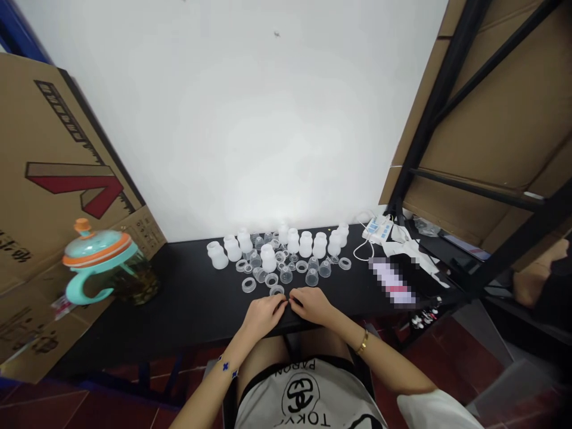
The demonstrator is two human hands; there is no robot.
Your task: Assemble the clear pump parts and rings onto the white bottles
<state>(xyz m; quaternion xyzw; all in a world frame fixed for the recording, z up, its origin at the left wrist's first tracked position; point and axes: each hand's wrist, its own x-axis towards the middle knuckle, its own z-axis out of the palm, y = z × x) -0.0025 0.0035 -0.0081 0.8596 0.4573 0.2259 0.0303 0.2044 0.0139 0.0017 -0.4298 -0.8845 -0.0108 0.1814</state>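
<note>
My left hand (pixel 264 314) rests at the front edge of the black table (pixel 192 310), fingers bent and held together, nothing visible in them. Close beside it, my right hand (pixel 311 305) lies the same way, its fingertips almost meeting the left ones. Just beyond the fingertips is a clear ring-shaped collar (pixel 277 291), with another ring collar (pixel 249 285) to the left. Several clear dome-shaped caps (pixel 311 276) are scattered behind. Among and behind them stand several white waisted bottles (pixel 268 258) with open necks.
A teal-lidded jug (pixel 111 262) with dark contents stands left, before a printed cardboard box (pixel 58 179). At right are a white power strip (pixel 378 229) with cables, a dark phone-like slab (pixel 413 274) and a pixelated item. A black metal frame (pixel 429 125) rises at right; a white wall is behind.
</note>
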